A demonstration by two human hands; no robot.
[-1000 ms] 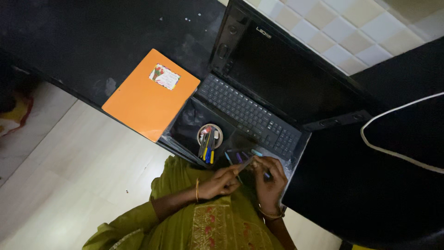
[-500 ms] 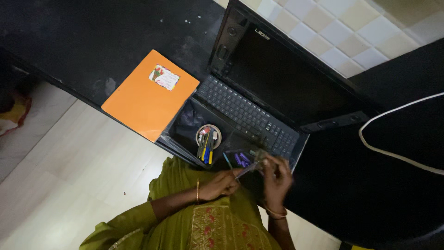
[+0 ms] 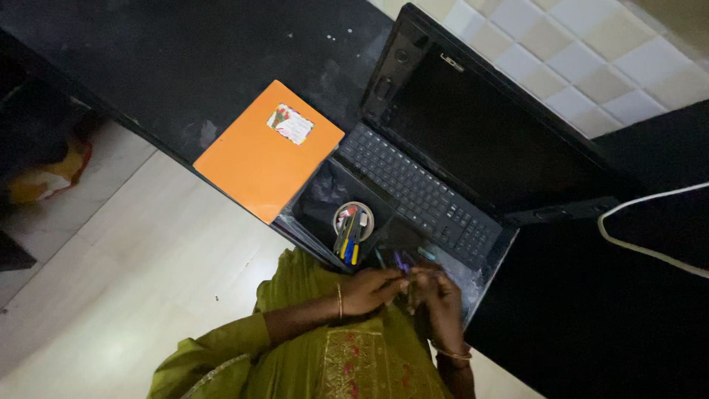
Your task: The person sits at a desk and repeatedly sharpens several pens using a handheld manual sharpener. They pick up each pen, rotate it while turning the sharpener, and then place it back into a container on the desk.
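My left hand [image 3: 371, 290] and my right hand [image 3: 437, 293] meet over the near edge of an open black laptop [image 3: 443, 170], fingers closed together on a thin pen-like stick [image 3: 405, 290]. Which hand grips it firmly is hard to tell in the dim light. Just beyond the fingers lie a few loose pens [image 3: 402, 258], teal and purple, on the laptop's palm rest. A small round cup [image 3: 354, 220] full of coloured pens stands on the palm rest to the left of my hands.
An orange notebook [image 3: 266, 159] with a sticker lies on the black counter [image 3: 185, 59] left of the laptop. A white cable [image 3: 642, 247] loops over the dark surface at right. Tiled wall behind, pale floor below left.
My hands have drawn closer together over the laptop's near edge, and the thin stick that pointed up to the right is now tucked between them. The view shifted, so everything sits further right.
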